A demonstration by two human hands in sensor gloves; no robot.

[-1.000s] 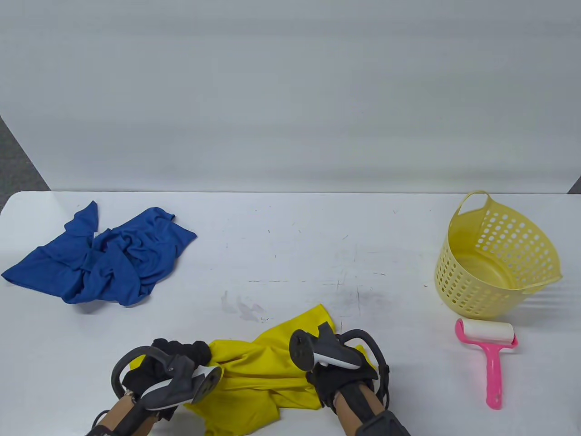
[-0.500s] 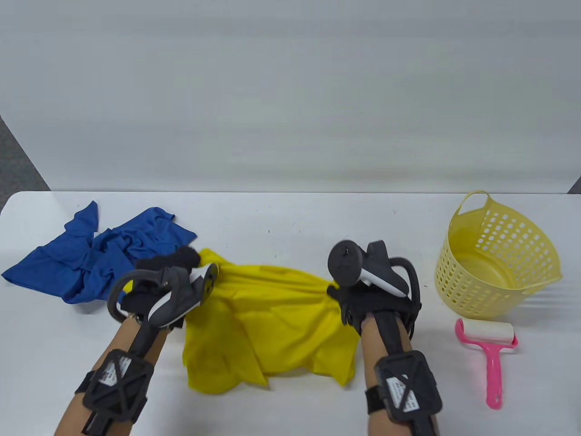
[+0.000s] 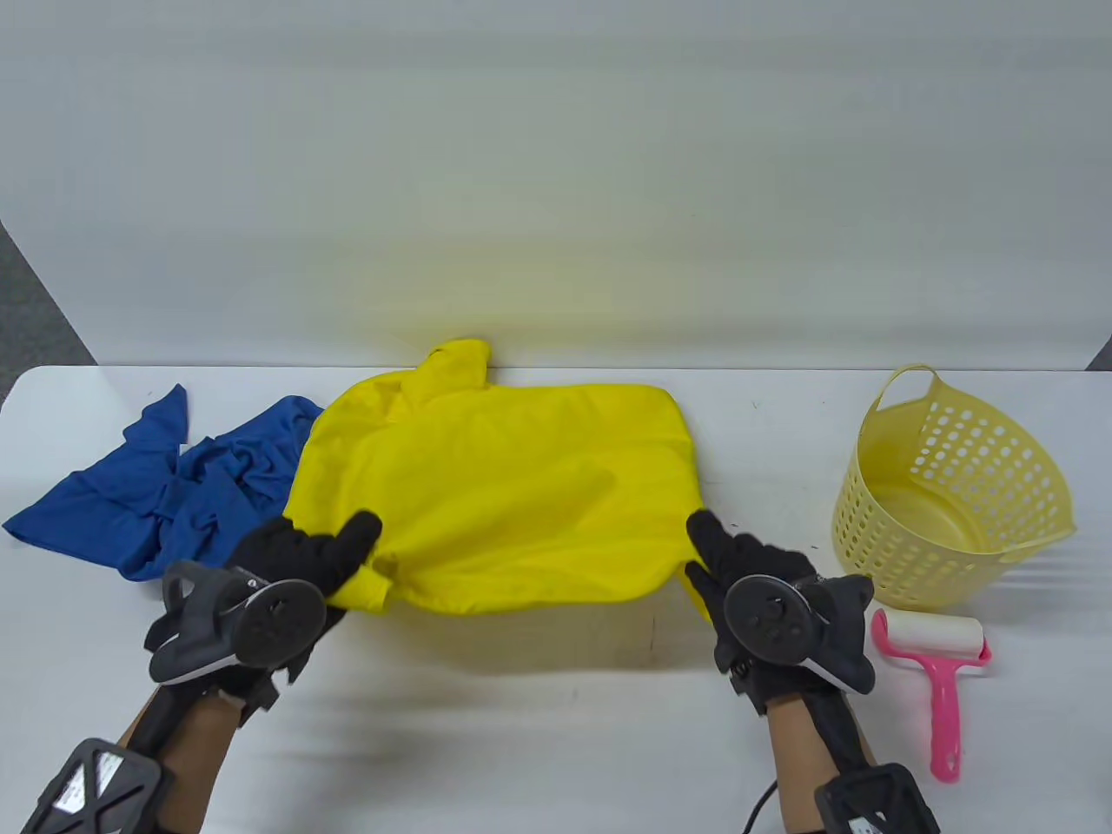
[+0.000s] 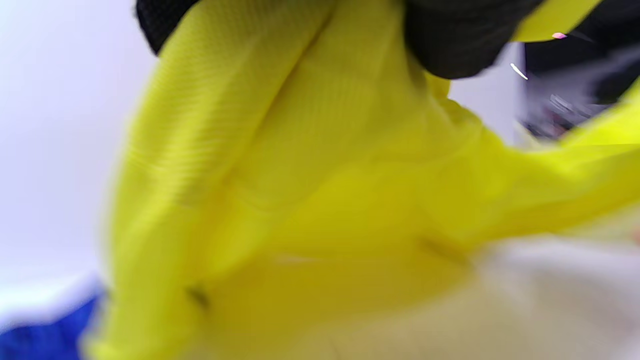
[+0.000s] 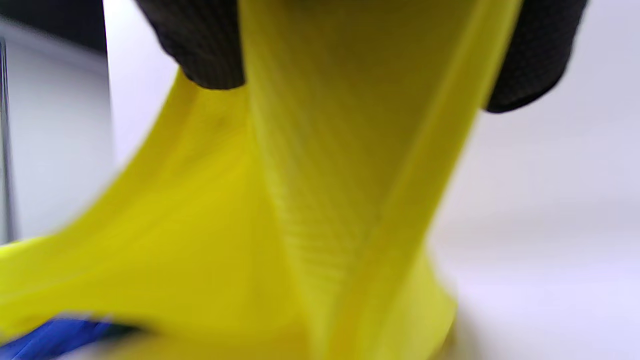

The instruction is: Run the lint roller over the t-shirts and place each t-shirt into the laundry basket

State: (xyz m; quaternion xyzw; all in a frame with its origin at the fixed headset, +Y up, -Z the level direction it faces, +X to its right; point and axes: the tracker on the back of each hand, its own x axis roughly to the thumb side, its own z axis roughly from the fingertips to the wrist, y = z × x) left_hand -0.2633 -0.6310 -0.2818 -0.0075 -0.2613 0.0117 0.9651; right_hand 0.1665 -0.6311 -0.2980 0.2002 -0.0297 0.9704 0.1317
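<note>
Both hands, left hand [image 3: 300,556] and right hand [image 3: 738,565], pinch the near corners of the yellow t-shirt [image 3: 504,486], billowed above the tabletop [image 3: 556,712]. Lower it evenly, keeping it taut, so the lint roller [image 3: 934,660] rolls over flat cloth.

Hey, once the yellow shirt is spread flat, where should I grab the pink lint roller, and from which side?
Probably by the pink handle of the lint roller, with the right hand coming from the table's near edge. The handle points toward that edge and lies bare, while the white roll sits at the far end beside the laundry basket. Avoid the roll.
</note>
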